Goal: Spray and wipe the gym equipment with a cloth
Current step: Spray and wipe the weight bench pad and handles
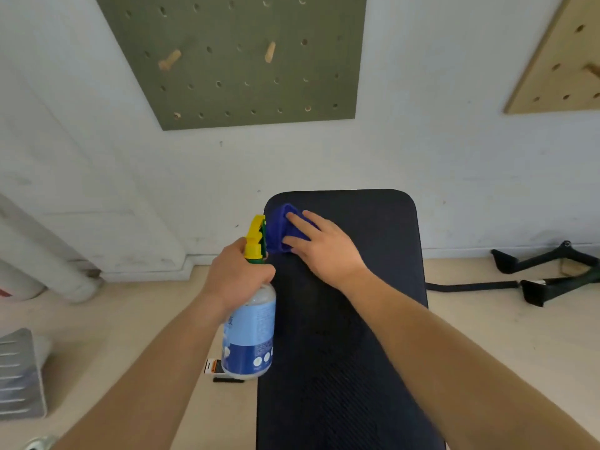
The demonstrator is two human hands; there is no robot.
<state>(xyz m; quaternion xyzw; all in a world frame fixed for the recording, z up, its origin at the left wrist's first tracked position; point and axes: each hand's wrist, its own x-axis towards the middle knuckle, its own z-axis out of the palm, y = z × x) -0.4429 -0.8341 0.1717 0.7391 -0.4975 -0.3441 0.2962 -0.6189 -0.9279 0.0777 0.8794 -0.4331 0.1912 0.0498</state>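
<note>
A black padded gym bench runs from the bottom of the view up to the white wall. A blue cloth lies bunched on its far left corner, and my right hand presses flat on it, fingers spread. My left hand grips the neck of a spray bottle with a yellow and green trigger head and a blue and white label. The bottle hangs upright just off the bench's left edge, its nozzle close to the cloth.
A green pegboard with wooden pegs hangs on the wall ahead, and a tan pegboard at the upper right. Black cable handles lie on the floor to the right. White pipes and a metal vent piece sit at the left.
</note>
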